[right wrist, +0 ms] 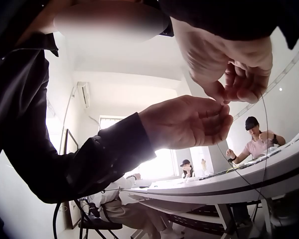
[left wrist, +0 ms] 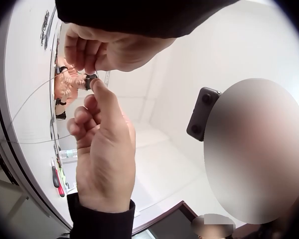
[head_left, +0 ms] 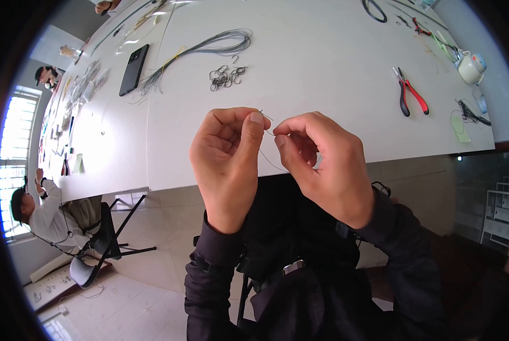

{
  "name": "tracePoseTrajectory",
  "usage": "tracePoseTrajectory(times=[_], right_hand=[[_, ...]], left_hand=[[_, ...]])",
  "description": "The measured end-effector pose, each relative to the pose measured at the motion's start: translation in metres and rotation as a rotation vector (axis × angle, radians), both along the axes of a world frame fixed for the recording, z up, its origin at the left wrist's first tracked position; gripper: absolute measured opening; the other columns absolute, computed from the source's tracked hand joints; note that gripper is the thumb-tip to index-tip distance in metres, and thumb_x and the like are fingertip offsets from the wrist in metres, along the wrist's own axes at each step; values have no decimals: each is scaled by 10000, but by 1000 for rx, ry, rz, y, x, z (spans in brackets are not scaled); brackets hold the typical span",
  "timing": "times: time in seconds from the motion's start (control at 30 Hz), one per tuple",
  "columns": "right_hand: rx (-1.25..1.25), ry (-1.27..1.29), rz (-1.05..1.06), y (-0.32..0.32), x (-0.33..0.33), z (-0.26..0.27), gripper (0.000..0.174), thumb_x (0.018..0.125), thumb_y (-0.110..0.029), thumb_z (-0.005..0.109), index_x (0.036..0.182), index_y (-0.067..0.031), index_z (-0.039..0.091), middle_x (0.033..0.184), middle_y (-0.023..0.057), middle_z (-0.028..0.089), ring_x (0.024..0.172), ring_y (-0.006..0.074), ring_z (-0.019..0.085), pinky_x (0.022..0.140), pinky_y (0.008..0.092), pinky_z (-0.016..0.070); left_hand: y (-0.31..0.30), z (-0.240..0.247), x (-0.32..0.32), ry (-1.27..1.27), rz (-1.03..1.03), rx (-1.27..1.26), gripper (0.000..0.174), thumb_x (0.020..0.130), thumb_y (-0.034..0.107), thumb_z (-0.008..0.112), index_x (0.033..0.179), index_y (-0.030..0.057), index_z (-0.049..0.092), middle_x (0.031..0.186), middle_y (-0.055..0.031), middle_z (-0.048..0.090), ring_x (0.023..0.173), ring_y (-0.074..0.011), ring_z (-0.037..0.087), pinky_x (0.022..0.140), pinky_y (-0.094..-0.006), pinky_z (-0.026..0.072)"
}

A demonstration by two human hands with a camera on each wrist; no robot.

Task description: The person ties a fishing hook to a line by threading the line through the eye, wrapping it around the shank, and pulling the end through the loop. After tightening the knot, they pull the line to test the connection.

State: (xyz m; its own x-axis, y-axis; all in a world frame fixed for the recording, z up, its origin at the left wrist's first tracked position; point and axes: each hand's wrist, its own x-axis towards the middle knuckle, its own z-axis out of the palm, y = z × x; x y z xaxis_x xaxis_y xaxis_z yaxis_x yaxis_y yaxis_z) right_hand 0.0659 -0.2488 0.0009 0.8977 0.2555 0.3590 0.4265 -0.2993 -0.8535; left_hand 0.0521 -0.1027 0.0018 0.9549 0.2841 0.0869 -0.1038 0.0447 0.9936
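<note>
Over the table's front edge, the left hand (head_left: 229,162) pinches a small dark hook-like piece (head_left: 261,112) between thumb and index finger. Just right of it the right hand (head_left: 329,165) pinches a thin dark line (head_left: 270,162), which loops down between the hands. The fingertips of the two hands are close together. In the left wrist view the line (left wrist: 27,99) arcs out past the left hand (left wrist: 107,149); the right hand (left wrist: 122,50) is above. The right wrist view has the line (right wrist: 265,134) hanging below both hands; the knot or joint is too small to make out.
On the white table (head_left: 323,68) lie a pile of hooks (head_left: 226,78), a bundle of grey line (head_left: 209,42), a black phone (head_left: 134,70) and red-black pliers (head_left: 411,94). A white jug (head_left: 470,68) stands far right. Other people sit at left.
</note>
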Motion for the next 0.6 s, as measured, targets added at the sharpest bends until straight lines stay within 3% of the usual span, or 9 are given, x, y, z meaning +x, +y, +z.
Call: tracePoseTrajectory(times=[0.13,0.23,0.27,0.37,0.4,0.5,0.6], right_hand=[[-68,-148,5,-5,6,11,92,870,-35,679,941,-12,626,750,63,607,627,162,610,562,278,488],[-9,-38,70,-10,18,13,92,869,-68,692,907,-10,632,697,54,554,567,140,510,535,268,440],[45,98,61,-11,19,15,117,881,-114,695,894,-5,653,651,17,517,555,95,431,517,246,385],[100,315,120,-17,28,17,137,898,-140,687,909,-4,675,630,-23,514,568,47,421,517,227,364],[108,351,157,-19,30,15,165,920,-158,674,926,5,694,685,-36,597,570,22,396,506,215,340],[186,454,235,-23,36,14,193,934,-162,663,948,27,698,768,10,672,620,31,503,575,201,425],[253,611,262,-25,37,24,217,936,-162,660,977,48,698,869,64,716,760,72,627,734,212,502]], left_hand=[[0,3,-3,-14,-38,107,98,942,40,648,975,-51,631,872,-77,686,813,-100,630,767,-236,499],[-3,7,-4,-16,-82,152,77,933,18,648,964,-52,637,864,-78,691,822,-105,639,781,-244,503],[-4,7,-5,-21,-95,165,74,933,14,648,966,-52,639,864,-75,691,827,-108,640,789,-247,503],[-4,7,-6,-10,-128,163,75,928,9,655,969,-52,639,872,-76,692,844,-117,649,811,-258,508],[-4,7,-6,-13,-133,164,75,927,9,657,970,-50,640,875,-77,693,844,-119,650,813,-260,508],[-4,6,-6,-29,-149,166,82,930,12,661,977,-52,640,885,-80,691,850,-124,656,815,-257,512],[-4,5,-7,-52,-165,164,97,938,21,660,988,-60,638,900,-83,683,869,-130,667,811,-248,520]])
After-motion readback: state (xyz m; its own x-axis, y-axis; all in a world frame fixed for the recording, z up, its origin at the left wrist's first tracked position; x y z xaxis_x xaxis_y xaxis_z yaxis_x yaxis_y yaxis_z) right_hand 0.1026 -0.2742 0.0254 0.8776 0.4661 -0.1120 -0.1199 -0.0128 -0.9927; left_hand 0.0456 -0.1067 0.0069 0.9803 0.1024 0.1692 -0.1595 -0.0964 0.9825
